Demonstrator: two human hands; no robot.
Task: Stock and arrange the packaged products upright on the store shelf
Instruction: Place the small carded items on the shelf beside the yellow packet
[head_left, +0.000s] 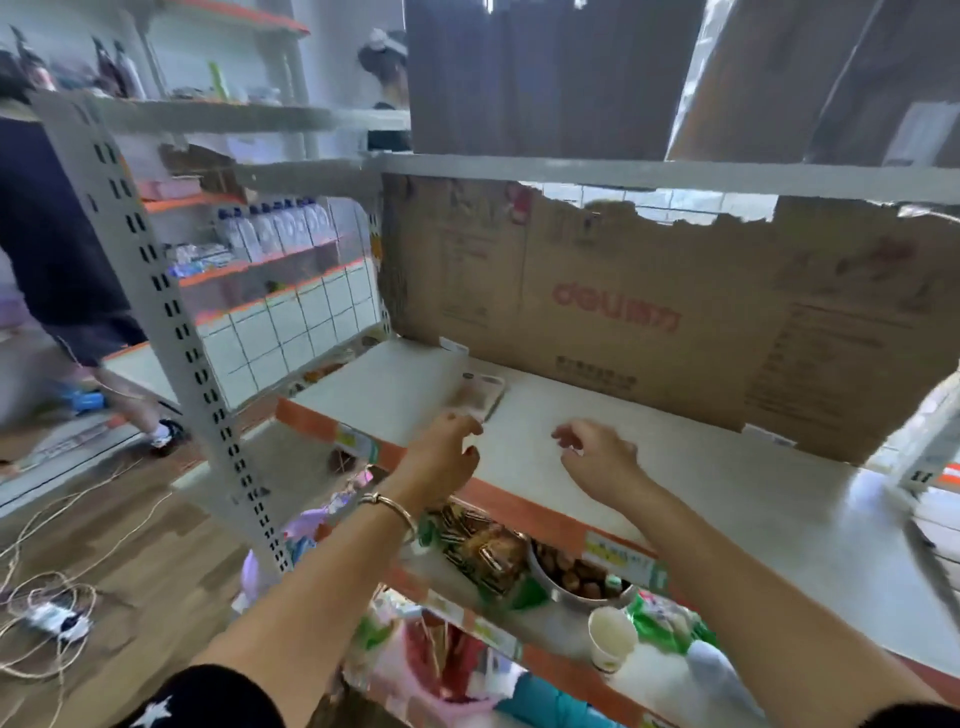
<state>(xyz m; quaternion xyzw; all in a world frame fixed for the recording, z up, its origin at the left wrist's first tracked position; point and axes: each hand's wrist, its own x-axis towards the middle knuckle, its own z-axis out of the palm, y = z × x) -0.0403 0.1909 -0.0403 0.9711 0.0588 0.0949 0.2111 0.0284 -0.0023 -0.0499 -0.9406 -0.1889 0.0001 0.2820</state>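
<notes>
**One package flat on the shelf, two hands beside it**

The shelf (727, 493) is a wide white board with an orange front edge (519, 512). At the back it is closed by one sheet of cardboard (649, 322) with a torn top edge, and above it runs the next shelf board. At the left stands a grey perforated post (171, 322). To the right of the hands the white surface continues far, so room for moving is on that side.

On the shelf I count one package (480, 395) – pale, blurred – and it lies flat near the left part, not upright. Below, on the lower shelf, there are one metal bowl (571, 571) and one paper cup (612, 639) among several snack bags.

The left hand (447, 452) carries a bracelet (389, 506) on the wrist. Its fingers (465, 422) are curled at the near edge of the package, touching it or just beside – I cannot tell if they grasp it. The right hand (602, 457) hovers over the shelf, well apart from the package; its fingers (569, 434) are loosely bent and hold nothing.
</notes>
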